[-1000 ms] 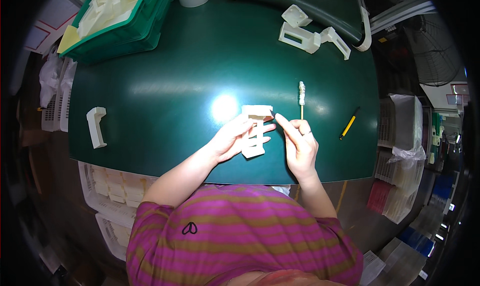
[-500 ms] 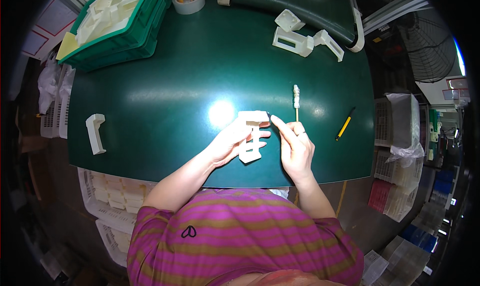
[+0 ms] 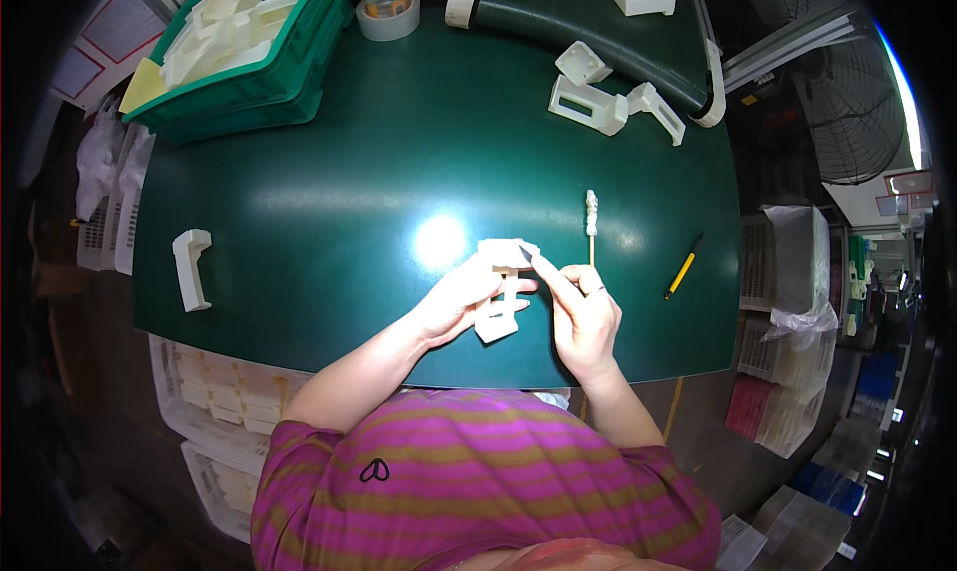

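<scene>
My left hand (image 3: 454,297) is closed around a white plastic bracket (image 3: 495,324), a long frame with an opening, held upright over the near part of the table. In my right hand (image 3: 586,322) a small dark pointed tool (image 3: 525,254) is pinched between thumb and forefinger. Its tip meets the bracket's upper end; most of it is hidden by the fingers. A thin wooden stick (image 3: 592,217) with a lumpy white wrapped end runs up from behind the right fingers. I cannot tell whether it lies on the table or is held.
On the green table (image 3: 329,242) lie a similar white bracket (image 3: 191,270) at left and a yellow-and-black pen-like tool (image 3: 683,269) at right. White parts (image 3: 588,104) sit by a dark conveyor (image 3: 588,22). Green crates (image 3: 289,87) and a tape roll (image 3: 387,17) stand at the back.
The dark tip has moved left from the bracket's right edge onto its upper end. The bracket's top is tilted differently. The whole view has shifted slightly.
</scene>
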Motion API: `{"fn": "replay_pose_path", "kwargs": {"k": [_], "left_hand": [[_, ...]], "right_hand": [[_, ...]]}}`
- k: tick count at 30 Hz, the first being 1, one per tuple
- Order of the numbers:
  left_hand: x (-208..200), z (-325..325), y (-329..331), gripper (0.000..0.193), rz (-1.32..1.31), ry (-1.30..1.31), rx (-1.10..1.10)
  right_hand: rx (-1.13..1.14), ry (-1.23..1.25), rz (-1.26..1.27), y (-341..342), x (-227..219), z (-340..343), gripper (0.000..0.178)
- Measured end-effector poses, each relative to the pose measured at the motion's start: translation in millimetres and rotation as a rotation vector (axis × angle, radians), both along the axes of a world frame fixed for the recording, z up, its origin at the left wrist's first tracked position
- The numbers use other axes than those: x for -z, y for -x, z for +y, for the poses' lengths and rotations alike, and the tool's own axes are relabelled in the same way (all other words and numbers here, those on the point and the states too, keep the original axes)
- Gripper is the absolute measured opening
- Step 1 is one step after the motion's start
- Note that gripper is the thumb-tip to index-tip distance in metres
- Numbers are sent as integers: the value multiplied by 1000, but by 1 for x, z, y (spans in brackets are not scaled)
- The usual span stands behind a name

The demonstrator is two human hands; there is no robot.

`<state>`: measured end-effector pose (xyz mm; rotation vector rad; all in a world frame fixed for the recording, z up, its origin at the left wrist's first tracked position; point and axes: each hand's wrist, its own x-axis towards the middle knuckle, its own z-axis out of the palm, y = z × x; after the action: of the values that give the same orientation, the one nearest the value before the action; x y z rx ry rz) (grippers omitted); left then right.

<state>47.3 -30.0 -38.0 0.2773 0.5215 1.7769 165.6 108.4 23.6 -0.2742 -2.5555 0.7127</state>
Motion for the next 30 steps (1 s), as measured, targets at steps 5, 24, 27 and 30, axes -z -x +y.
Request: {"fn": "replay_pose_path", "kwargs": {"k": [5,24,27,30], "left_hand": [[-1,-1,-1,61,27,-1,30],[-3,-6,-3,74,1396,610,-969],[1,-4,-2,70,1360,576,-1007],[0,-1,-1,65,1297,548,-1000]], "right_hand": [[161,45,-98,-1,7,15,37],[-80,502,-49,-6,-19,-20,13],[-142,455,-128,-2,-10,-32,7],[-116,628,-205,-1,-8,-24,7]]}}
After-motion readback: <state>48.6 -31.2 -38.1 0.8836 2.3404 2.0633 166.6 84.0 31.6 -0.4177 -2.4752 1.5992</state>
